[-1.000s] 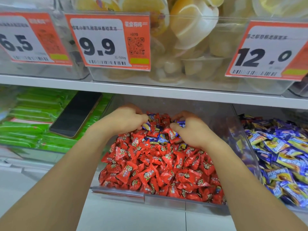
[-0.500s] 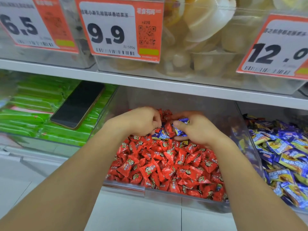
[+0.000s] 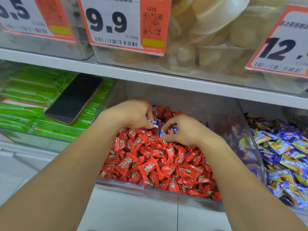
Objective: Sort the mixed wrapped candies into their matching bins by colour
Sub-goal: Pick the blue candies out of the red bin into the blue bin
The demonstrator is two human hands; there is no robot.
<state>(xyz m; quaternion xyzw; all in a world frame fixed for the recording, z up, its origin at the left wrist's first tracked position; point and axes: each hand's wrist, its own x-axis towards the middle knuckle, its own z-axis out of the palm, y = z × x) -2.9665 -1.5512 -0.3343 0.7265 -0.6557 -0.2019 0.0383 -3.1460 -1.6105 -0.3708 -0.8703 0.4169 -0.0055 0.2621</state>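
Head view only. Clear middle bin on lower shelf, heaped with red candies; a few blue candies mixed in at the back of the heap, toward 12 o'clock from the heap's centre. Both hands inside this bin, at the back of the pile, close together but apart. Left hand knuckles up, fingers curled down into the pile, pinching a blue wrapper at the fingertips; a second blue wrapper visible just above the fingers at 1 o'clock. Right hand at 4 o'clock from the left hand, fingers curled, a blue wrapper held between them; how many pieces in the grip not readable. More blue wrappers lying between the two hands, touching red ones. Right-hand bin at 3 o'clock from the red heap, filled with blue-and-yellow candies, just beside the middle bin, clear walls touching or nearly so. Left-hand bin at 9 o'clock filled with green packets; a dark phone lying flat and slanted on top of the packets, screen off. White shelf edge above, at 12 o'clock, carrying clear bins of pale jelly cups. Orange-and-white price tags on those bins: "9.9" tag above the left hand, partly cut-off tags at 10 and 2 o'clock. Pale tiled floor below, at 6 o'clock.
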